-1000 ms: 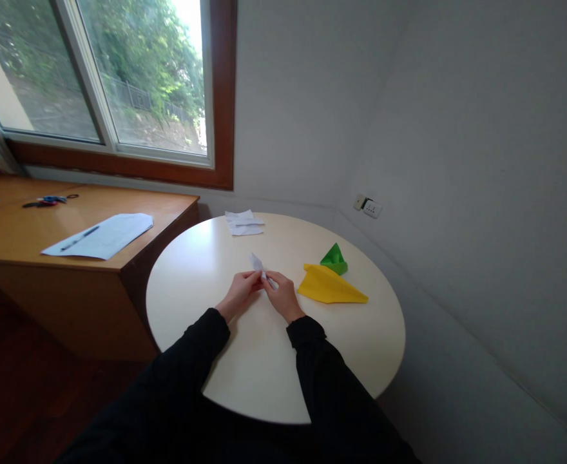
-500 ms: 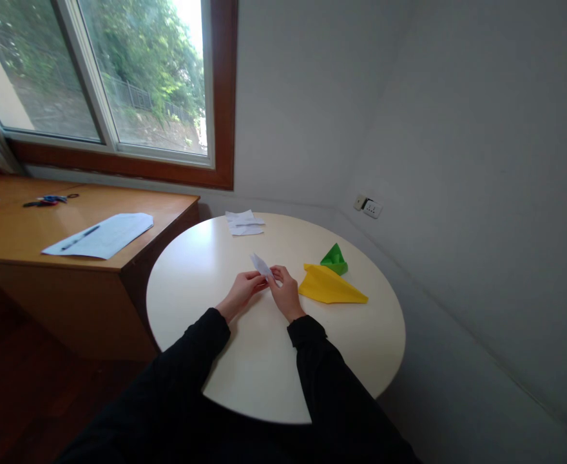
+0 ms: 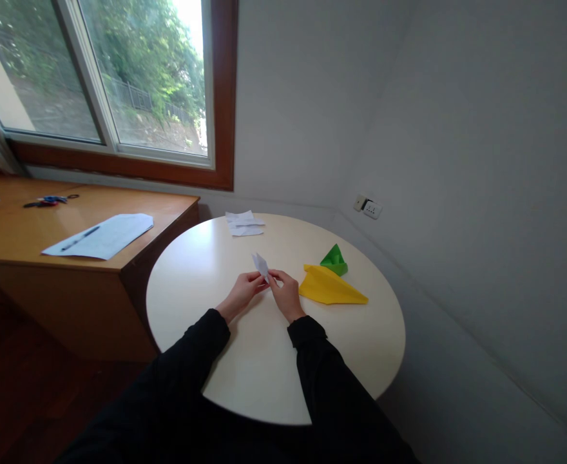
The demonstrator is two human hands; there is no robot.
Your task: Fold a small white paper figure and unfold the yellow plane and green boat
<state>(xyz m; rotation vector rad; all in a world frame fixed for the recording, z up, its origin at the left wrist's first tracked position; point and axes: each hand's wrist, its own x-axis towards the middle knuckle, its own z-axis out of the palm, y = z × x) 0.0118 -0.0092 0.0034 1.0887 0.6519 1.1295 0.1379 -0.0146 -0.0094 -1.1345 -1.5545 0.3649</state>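
Round white desk (image 3: 182, 277) below pale walls (image 3: 293, 96); wood-framed window (image 3: 153, 71) at left. White paper (image 3: 260, 263) small, folded, pointed tip up, held between left hand (image 3: 243, 289) and right hand (image 3: 286, 293), each grip pinched narrow on its lower end. Yellow folded paper (image 3: 332, 285) near right hand.

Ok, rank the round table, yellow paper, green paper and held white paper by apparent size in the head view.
1. round table
2. yellow paper
3. green paper
4. held white paper, judged by its visible part; the rest is hidden
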